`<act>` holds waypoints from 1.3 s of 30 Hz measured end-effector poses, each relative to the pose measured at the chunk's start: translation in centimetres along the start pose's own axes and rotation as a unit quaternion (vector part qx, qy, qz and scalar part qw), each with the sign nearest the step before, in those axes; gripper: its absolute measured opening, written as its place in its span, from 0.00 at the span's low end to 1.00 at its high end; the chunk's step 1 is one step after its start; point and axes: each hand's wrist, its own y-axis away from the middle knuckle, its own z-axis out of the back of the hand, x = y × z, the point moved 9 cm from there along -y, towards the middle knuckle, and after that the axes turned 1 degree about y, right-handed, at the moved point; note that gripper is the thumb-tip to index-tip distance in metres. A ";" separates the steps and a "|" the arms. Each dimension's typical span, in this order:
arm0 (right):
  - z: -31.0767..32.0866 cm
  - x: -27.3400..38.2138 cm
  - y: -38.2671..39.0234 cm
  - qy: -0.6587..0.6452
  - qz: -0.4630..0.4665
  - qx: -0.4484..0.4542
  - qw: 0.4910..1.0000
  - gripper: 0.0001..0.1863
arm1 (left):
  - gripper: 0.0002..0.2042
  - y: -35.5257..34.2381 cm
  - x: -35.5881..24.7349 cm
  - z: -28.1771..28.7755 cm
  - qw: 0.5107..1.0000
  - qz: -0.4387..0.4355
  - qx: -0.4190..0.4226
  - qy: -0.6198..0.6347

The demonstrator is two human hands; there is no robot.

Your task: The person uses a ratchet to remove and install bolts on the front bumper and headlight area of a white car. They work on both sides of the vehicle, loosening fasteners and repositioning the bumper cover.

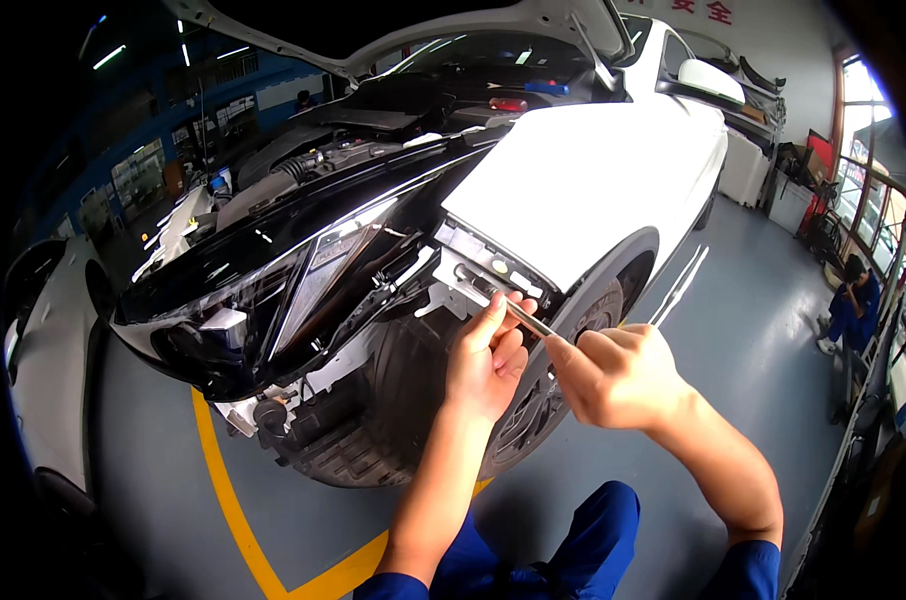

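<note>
Your right hand's [613, 377] fingers wrap one end of a slim metal tool [529, 320], and your left hand's [486, 365] pinch its shaft, below the white fender [573, 185] at twelve o'clock. Grey floor [798, 435] spreads at four, a yellow line [220, 475] at eight. The front wheel [531, 422] crowds your hands; the headlight [325, 268] sits at ten, another car [58, 370] at nine, a seated person [853, 303] at three.

The left forearm [436, 488] is slanting upward, and the left grip [484, 366] is curling its fingers [510, 352] with the thumb [486, 318] pointing up. The right forearm [721, 452] is angling inward from a bent elbow [760, 517], the right grip [615, 374] clenching with its back uppermost.
</note>
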 end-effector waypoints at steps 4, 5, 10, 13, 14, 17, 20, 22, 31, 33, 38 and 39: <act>-1.3 -3.9 1.0 -0.309 -0.387 0.049 0.868 0.13 | 0.16 -0.4 -0.4 0.1 0.999 -0.003 -0.038 -0.036; -1.2 -3.9 1.1 -0.321 -0.391 0.054 0.861 0.14 | 0.17 -0.6 -0.3 0.3 0.997 -0.005 -0.059 -0.048; -0.6 -0.4 0.1 0.003 0.006 0.056 0.998 0.15 | 0.17 -0.1 -0.1 0.8 0.999 0.009 -0.043 -0.027; -1.5 -3.0 0.7 -0.154 -0.189 0.055 0.968 0.14 | 0.16 0.1 -0.1 1.2 0.998 -0.012 -0.051 -0.019; -1.8 -3.7 1.2 -0.202 -0.253 0.054 0.945 0.14 | 0.16 0.1 -0.2 1.0 0.998 -0.020 -0.049 -0.015; -3.1 -5.0 3.3 -0.472 -0.477 0.029 0.741 0.13 | 0.15 0.0 -0.1 1.1 0.998 -0.018 -0.055 -0.020; -2.1 -3.5 1.5 -0.327 -0.379 0.103 0.860 0.14 | 0.15 0.1 -0.4 0.8 0.998 -0.015 -0.056 -0.014; -0.4 -1.0 -0.1 -0.041 -0.104 0.060 0.992 0.14 | 0.14 0.2 -0.5 0.6 0.998 -0.015 -0.054 -0.004; -2.4 -5.8 2.6 -0.425 -0.450 0.042 0.784 0.16 | 0.16 0.4 -6.1 5.7 0.796 -0.320 -0.210 -0.469; -2.2 -5.4 2.2 -0.399 -0.434 0.053 0.806 0.15 | 0.17 -0.6 -6.3 5.6 0.781 -0.323 -0.200 -0.495; -1.3 2.6 -0.3 0.242 0.222 0.170 0.929 0.14 | 0.16 -1.9 -7.0 6.0 0.779 -0.330 -0.201 -0.494; -1.4 2.8 -0.2 0.282 0.262 0.181 0.905 0.15 | 0.16 -2.1 -7.0 6.0 0.776 -0.329 -0.200 -0.500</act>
